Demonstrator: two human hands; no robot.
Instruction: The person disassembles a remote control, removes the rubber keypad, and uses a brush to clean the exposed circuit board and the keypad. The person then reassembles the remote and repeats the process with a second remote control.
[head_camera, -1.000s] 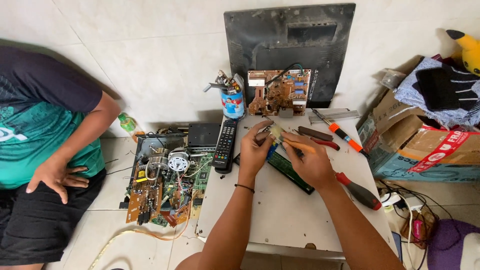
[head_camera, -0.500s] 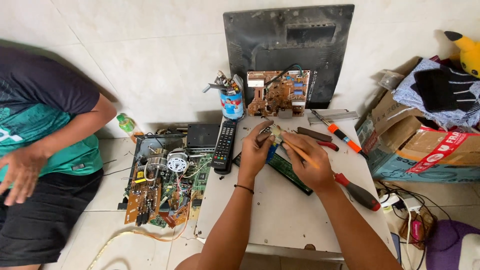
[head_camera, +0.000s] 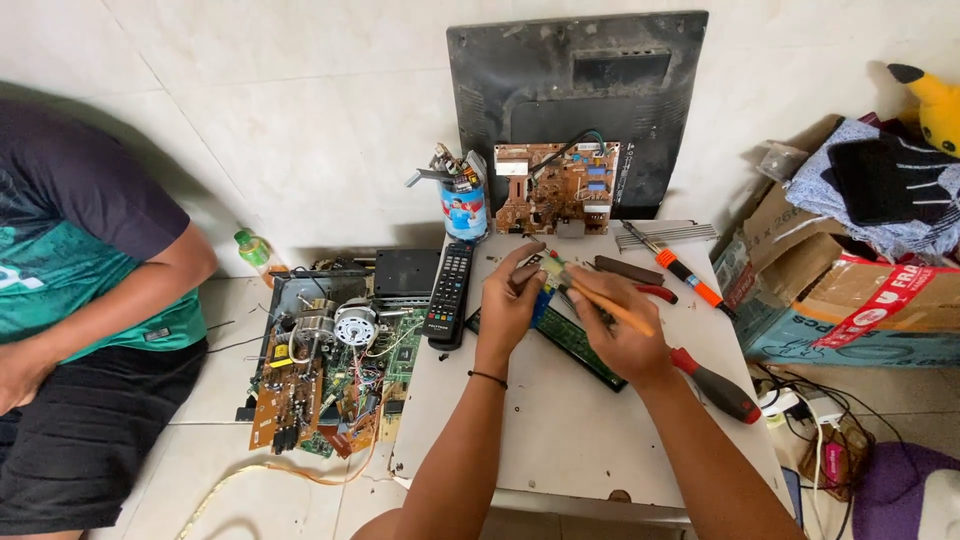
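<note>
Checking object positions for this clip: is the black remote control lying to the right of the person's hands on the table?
No. The black remote control lies at the table's left edge, left of the left hand.

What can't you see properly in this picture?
All in the head view:
- Small part between the hands: too tiny, fingers cover it.
- Green circuit board: partly under the right hand.
- Left hand grip: blurred.
- Seated person: cut off by the left edge.

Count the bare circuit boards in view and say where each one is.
3: a brown board leaning against the dark panel, a long green board on the table under the hands, a wired board on the floor. More may be hidden.
</note>
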